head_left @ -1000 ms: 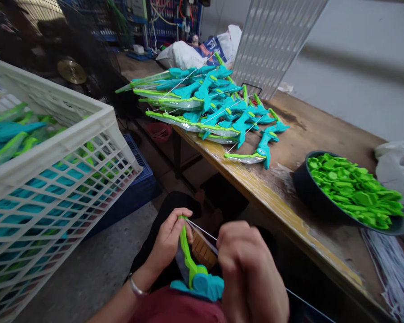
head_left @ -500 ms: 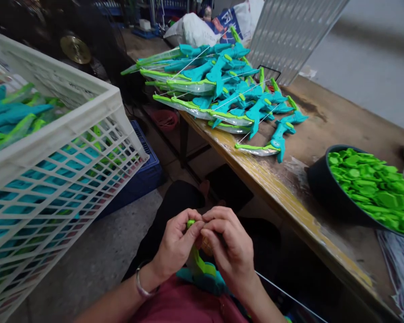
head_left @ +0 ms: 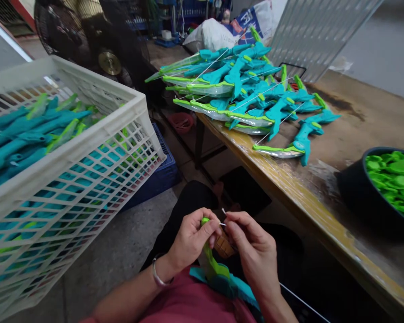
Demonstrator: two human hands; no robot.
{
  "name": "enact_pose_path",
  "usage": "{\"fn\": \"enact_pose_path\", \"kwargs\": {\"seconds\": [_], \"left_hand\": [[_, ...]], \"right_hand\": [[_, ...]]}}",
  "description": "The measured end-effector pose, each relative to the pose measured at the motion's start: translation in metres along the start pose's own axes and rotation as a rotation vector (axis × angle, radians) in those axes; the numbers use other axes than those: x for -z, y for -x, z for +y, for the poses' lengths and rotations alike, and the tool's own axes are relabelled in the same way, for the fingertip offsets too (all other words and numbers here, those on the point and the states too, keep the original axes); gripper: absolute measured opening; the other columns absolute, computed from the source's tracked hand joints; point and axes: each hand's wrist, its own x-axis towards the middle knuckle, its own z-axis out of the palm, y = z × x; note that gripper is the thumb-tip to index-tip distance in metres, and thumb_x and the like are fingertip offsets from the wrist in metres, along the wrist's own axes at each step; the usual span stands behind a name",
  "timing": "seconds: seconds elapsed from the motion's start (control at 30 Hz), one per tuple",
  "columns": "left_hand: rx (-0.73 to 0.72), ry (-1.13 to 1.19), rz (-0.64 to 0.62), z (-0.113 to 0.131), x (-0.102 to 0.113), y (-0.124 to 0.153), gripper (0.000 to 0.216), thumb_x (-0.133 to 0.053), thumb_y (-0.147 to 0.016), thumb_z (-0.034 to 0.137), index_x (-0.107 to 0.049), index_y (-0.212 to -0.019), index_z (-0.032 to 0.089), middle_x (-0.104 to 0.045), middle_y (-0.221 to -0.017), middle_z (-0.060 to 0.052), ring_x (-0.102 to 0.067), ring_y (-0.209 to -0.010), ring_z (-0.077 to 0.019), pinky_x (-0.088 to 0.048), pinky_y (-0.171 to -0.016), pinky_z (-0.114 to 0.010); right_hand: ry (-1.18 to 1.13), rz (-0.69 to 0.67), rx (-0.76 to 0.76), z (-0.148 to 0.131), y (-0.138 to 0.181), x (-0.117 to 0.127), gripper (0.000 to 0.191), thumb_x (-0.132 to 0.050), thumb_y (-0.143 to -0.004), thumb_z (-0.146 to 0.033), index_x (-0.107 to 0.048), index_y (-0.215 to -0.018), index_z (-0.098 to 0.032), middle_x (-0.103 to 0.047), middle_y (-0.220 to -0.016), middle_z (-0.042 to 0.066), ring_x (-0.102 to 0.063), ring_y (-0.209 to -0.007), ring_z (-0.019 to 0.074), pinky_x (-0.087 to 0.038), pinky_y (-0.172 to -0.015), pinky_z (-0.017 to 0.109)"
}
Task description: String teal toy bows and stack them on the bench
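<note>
A green and teal toy bow (head_left: 218,273) lies across my lap, its green limb tip pointing up and away from me. My left hand (head_left: 195,235) is closed round that limb near the tip, thumb on top. Beside it, my right hand (head_left: 252,242) pinches a white string (head_left: 223,224) between thumb and forefinger. One short string end sticks up above the right fingertips, and a stretch of string spans the small gap between the hands. More white string runs from under my right forearm towards the lower right.
Several strung toy bows (head_left: 235,94) are heaped on the wooden table (head_left: 323,206). A black tub (head_left: 352,188) of green plastic pieces stands at the right. On my left, a white crate (head_left: 121,148) holds more bow parts, near a fan (head_left: 109,63). A blue crate (head_left: 168,170) sits below.
My right hand has drawn slightly away from the left, so the string and its end now show between them. The whole view has shifted, with surroundings appearing further right.
</note>
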Motion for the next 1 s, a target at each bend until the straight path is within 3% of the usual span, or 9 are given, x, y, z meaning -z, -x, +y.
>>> {"fn": "enact_pose_path", "kwargs": {"seconds": [0.1,0.17,0.3,0.43,0.6,0.83,1.0], "left_hand": [[0.004,-0.038,0.018,-0.001,0.002,0.002,0.036,-0.066,-0.097,0.047,-0.062,-0.080,0.015,-0.057,-0.064,0.002,-0.053,-0.053,-0.0087,-0.042,-0.053,-0.020],[0.007,-0.055,0.030,-0.003,0.003,0.002,0.035,-0.067,-0.096,0.046,-0.062,-0.080,0.016,-0.058,-0.064,0.002,-0.054,-0.053,-0.0086,-0.043,-0.053,-0.020],[0.008,-0.070,0.036,-0.007,0.005,0.000,0.033,-0.070,-0.094,0.045,-0.064,-0.081,0.016,-0.061,-0.067,0.002,-0.055,-0.054,-0.0089,-0.044,-0.054,-0.020],[0.024,-0.111,0.049,-0.007,0.005,0.000,0.032,-0.071,-0.093,0.046,-0.067,-0.083,0.015,-0.061,-0.065,0.002,-0.055,-0.053,-0.0092,-0.044,-0.053,-0.020],[0.015,-0.171,0.064,-0.003,0.004,0.001,0.036,-0.067,-0.095,0.048,-0.067,-0.080,0.016,-0.061,-0.063,0.002,-0.054,-0.052,-0.0094,-0.042,-0.051,-0.020],[0.019,-0.186,0.068,-0.007,0.004,0.003,0.034,-0.063,-0.098,0.047,-0.067,-0.085,0.017,-0.059,-0.060,0.002,-0.054,-0.054,-0.0106,-0.044,-0.055,-0.021],[0.016,-0.157,0.009,-0.008,0.002,0.002,0.031,-0.064,-0.099,0.044,-0.069,-0.087,0.016,-0.058,-0.063,0.003,-0.053,-0.056,-0.0097,-0.043,-0.055,-0.020]], "right_hand": [[-0.028,0.081,-0.017,0.000,0.003,-0.002,0.008,-0.077,-0.090,-0.023,-0.079,-0.097,-0.027,-0.073,-0.083,0.001,-0.064,-0.066,0.0108,-0.052,-0.060,0.016],[0.000,0.093,0.062,-0.002,0.004,-0.003,0.008,-0.075,-0.091,-0.020,-0.079,-0.094,-0.026,-0.073,-0.087,0.001,-0.067,-0.072,0.0120,-0.054,-0.063,0.016],[0.100,0.036,0.254,-0.005,0.008,-0.001,0.020,-0.067,-0.095,-0.012,-0.078,-0.101,-0.028,-0.071,-0.096,0.002,-0.068,-0.084,0.0130,-0.054,-0.066,0.017],[0.140,0.005,0.290,-0.006,0.014,0.002,0.029,-0.065,-0.097,-0.009,-0.074,-0.114,-0.030,-0.073,-0.098,0.000,-0.069,-0.086,0.0121,-0.056,-0.075,0.018],[0.196,-0.057,0.345,-0.012,0.015,0.002,0.022,-0.065,-0.097,-0.008,-0.074,-0.103,-0.026,-0.071,-0.099,0.002,-0.070,-0.089,0.0142,-0.057,-0.077,0.021],[0.337,-0.106,0.280,-0.013,0.015,0.007,0.015,-0.065,-0.098,-0.012,-0.074,-0.097,-0.024,-0.071,-0.113,0.007,-0.071,-0.104,0.0188,-0.058,-0.086,0.025],[0.172,-0.099,0.136,-0.010,0.014,0.007,0.012,-0.067,-0.098,-0.015,-0.071,-0.089,-0.022,-0.070,-0.093,0.003,-0.068,-0.083,0.0145,-0.054,-0.073,0.022]]}}
